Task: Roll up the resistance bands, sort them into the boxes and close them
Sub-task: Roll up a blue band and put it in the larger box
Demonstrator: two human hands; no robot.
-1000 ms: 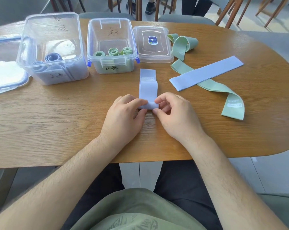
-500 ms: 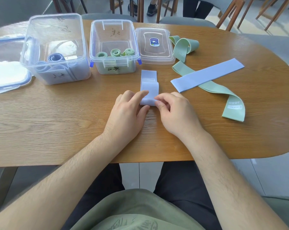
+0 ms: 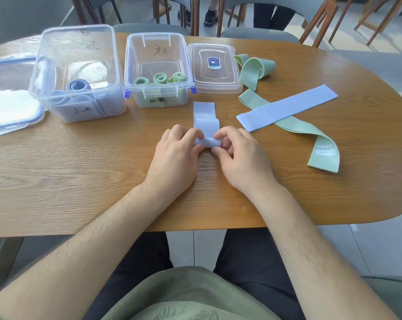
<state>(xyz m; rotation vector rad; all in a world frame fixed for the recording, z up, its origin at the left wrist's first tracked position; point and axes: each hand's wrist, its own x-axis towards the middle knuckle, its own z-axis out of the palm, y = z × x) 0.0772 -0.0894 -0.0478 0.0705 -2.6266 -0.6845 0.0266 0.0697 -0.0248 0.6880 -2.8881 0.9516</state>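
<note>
Large lid (image 3: 12, 112) is cut by the left edge; small box (image 3: 158, 101) lettering looks unreadable.

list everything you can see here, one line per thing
table: one, wood, under everything
large box: one, clear, back left, open
small box: one, clear, back middle, open
large lid: one, blue-edged, left edge
small lid: one, clear, right of small box
blue rolls: several, in large box
green rolls: three, in small box
half-rolled band: one, blue, centre
flat band: one, blue, right, across a green band
green bands: two, loose, right
chairs: several, grey, beyond table
left hand: fingers pinch half-rolled band
right hand: fingers pinch it too
</note>
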